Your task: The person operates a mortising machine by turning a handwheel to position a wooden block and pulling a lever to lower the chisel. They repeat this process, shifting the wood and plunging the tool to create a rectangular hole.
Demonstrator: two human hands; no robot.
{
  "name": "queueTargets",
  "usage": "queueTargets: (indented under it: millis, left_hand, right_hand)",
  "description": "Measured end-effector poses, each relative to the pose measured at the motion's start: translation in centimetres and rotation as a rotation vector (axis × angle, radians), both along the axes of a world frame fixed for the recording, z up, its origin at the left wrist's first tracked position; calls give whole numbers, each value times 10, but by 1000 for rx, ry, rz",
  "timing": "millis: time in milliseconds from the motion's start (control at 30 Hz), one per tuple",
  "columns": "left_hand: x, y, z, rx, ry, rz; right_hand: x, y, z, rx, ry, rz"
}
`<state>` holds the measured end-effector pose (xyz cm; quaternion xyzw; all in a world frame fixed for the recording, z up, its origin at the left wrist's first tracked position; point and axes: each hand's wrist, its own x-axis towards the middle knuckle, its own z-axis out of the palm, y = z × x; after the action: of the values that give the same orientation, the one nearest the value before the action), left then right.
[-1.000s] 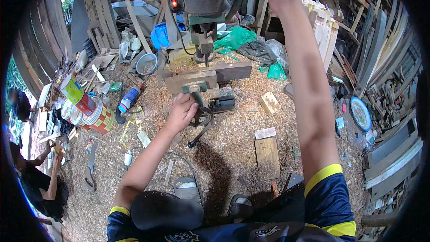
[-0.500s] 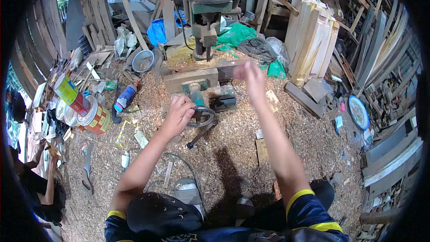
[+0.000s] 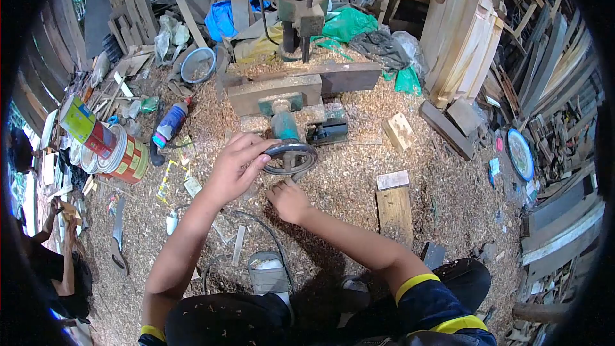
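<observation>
My left hand (image 3: 236, 165) is at the left rim of a round metal handwheel (image 3: 289, 159), fingers over the top edge and thumb beside it. Below the wheel, my right hand (image 3: 289, 202) is closed around its crank handle, which the fingers mostly hide. Behind the wheel, a green vise (image 3: 284, 127) has a light wooden block (image 3: 275, 94) at its jaw. A darker timber piece (image 3: 350, 79) lies behind that block and sticks out to the right. Above the timber hangs the head of a drilling machine (image 3: 309, 19), its bit pointing down.
Wood shavings cover the floor. A timber offcut (image 3: 398, 132) and a short board (image 3: 394, 213) lie to the right. Stacked pale planks (image 3: 461, 38) stand at back right. Paint buckets (image 3: 128, 157), a bottle (image 3: 172, 122) and a handsaw (image 3: 118, 237) are left, near another person's hands (image 3: 68, 213).
My right hand has come down from beside the timber to the crank handle under the handwheel. My left hand stays at the wheel's rim. The view has tilted downward.
</observation>
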<state>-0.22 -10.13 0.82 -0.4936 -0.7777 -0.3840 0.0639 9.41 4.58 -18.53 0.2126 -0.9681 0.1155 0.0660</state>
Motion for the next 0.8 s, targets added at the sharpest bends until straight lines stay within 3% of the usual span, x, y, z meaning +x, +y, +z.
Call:
queueTargets:
  millis: [67, 167, 267, 367, 600, 667, 733, 800]
  left_hand:
    - [-1, -3, 6, -100, -79, 16]
    - [-9, -4, 10, -89, -127, -28]
    - [-17, -4, 15, -90, -158, -78]
    - [-25, -3, 22, -148, 6, -153]
    - [-25, -3, 26, -189, 23, -139]
    - [-16, 3, 29, -210, 41, -129]
    - [-13, 9, 34, -238, 47, -103]
    - [-17, 20, 42, -314, 85, -148]
  right_hand:
    - [-14, -7, -4, 149, -196, 5]
    - [-30, -25, -23, 268, -264, -70]
    - [-36, -24, -5, 189, -373, -22]
    - [-28, -9, -2, 5, -248, 101]
    - [-32, -24, 6, 116, -295, -34]
    - [-28, -19, 14, 31, -146, 36]
    - [-23, -28, 54, -357, 37, -120]
    - [-26, -25, 56, -416, 169, -89]
